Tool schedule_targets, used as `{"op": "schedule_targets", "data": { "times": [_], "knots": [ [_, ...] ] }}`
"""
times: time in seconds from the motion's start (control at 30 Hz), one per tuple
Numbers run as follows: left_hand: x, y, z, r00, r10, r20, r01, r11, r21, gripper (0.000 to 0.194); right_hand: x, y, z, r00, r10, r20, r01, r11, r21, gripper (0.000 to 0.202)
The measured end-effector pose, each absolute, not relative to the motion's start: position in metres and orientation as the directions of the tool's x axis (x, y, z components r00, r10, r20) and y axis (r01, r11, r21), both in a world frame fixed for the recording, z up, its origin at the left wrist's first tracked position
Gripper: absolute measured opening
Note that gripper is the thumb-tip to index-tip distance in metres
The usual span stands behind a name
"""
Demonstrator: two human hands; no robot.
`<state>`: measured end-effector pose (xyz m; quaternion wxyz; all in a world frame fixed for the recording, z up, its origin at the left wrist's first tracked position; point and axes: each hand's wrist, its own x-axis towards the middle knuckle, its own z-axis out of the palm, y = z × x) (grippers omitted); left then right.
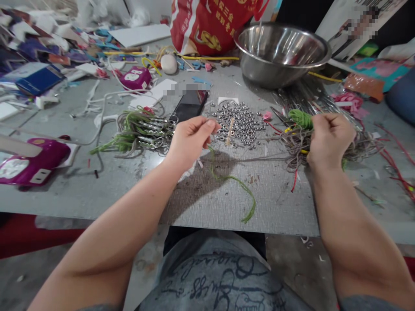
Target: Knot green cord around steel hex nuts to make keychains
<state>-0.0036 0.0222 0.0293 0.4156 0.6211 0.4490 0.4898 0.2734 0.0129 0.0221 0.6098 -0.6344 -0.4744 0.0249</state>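
My left hand [194, 138] is closed in a pinch above the middle of the table. A green cord [231, 177] hangs from its fingers, its far end lying near the table's front edge. On the right, my right hand [332, 134] is closed at a bundle of green cord [300, 119], over a tangle of grey cords [293, 147]. Between the hands lies a spread of small metal beads [241, 123] with a thin tan stick [230, 131] among them. Left of my left hand sits a pile of green and grey cords with metal clasps [154, 134].
Behind my left hand lies a black phone [189, 106]. A steel bowl [282, 56] and a red bag [207, 26] stand at the back. Purple power sockets [35, 162] with white cables are at left. Scissors [277, 114] lie beside the grey cords. Paper scraps cover the far left.
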Motion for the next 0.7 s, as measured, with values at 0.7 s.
{"op": "schedule_targets", "data": {
  "times": [0.7],
  "knots": [
    [-0.021, 0.042, 0.040, 0.026, 0.999, 0.039, -0.329, -0.028, 0.944, 0.023, 0.286, 0.010, 0.018, 0.362, 0.826, 0.431, 0.868, -0.131, -0.479, 0.008]
  ]
}}
